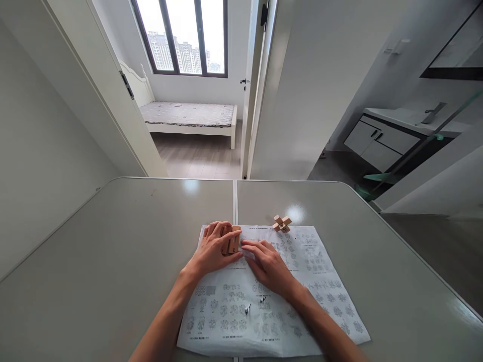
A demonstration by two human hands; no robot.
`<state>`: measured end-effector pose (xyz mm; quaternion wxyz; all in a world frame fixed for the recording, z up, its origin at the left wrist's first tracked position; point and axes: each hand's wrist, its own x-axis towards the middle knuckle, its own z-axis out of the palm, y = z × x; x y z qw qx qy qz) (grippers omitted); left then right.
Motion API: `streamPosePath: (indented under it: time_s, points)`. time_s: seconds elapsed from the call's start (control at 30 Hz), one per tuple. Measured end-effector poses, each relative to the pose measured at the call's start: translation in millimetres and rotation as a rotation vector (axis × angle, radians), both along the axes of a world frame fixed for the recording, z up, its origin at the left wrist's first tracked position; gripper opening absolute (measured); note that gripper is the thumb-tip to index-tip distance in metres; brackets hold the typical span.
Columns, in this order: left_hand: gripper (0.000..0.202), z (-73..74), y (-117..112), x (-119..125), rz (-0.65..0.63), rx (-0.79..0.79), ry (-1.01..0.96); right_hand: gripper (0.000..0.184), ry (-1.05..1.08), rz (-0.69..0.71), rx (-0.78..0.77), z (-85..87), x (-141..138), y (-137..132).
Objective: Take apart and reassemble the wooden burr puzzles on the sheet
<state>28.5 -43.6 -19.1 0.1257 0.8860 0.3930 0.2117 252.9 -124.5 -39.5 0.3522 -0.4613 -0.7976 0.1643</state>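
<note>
My left hand (215, 249) is curled around several wooden puzzle blocks (234, 240) standing side by side, with dark markings on their faces. Thumb and fingers reach round both ends of the blocks and partly hide them. Just to the right, my right hand (266, 259) rests on the sheet with its fingers stretched toward the blocks; nothing shows in it. Under both hands lies a large white instruction sheet (226, 327) printed with rows of small diagrams. An interlocked wooden burr puzzle (282, 224) sits at the sheet's top edge, right of my hands.
The glossy grey table (113, 271) has a seam down its middle and rounded far corners. Two small dark-and-white spots, perhaps tears, mark the sheet near its lower middle. Beyond are an open door (251, 90), a bed (192, 114) under a window, and a sink cabinet (383, 141) at right.
</note>
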Motion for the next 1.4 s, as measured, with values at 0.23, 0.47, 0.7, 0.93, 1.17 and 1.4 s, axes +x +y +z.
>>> streamPosePath:
  time_s: [0.23,0.47,0.7,0.93,1.17,1.4]
  points:
    - [0.053,-5.4,1.6,0.9,0.087,0.073,-0.01,0.042,0.008,-0.002,-0.024,1.9,0.7,-0.6]
    - [0.047,-8.6,5.9,0.2,0.211,0.113,-0.015,0.04,0.029,-0.014,-0.023,2.5,0.0,-1.3]
    - [0.046,-12.2,10.1,-2.0,0.264,0.13,-0.056,0.039,0.03,-0.017,-0.022,2.4,-0.1,-0.7]
    - [0.05,-14.5,11.7,-3.3,0.411,0.139,-0.069,0.036,0.042,-0.022,-0.034,0.3,-0.1,0.0]
    - [0.053,-14.3,10.8,-2.4,0.429,0.164,-0.075,0.042,0.099,-0.082,-0.059,-1.2,-0.7,-1.1]
    - [0.043,-9.9,6.7,4.3,0.398,0.203,-0.106,0.056,0.506,-0.275,-0.197,-10.1,0.8,3.5]
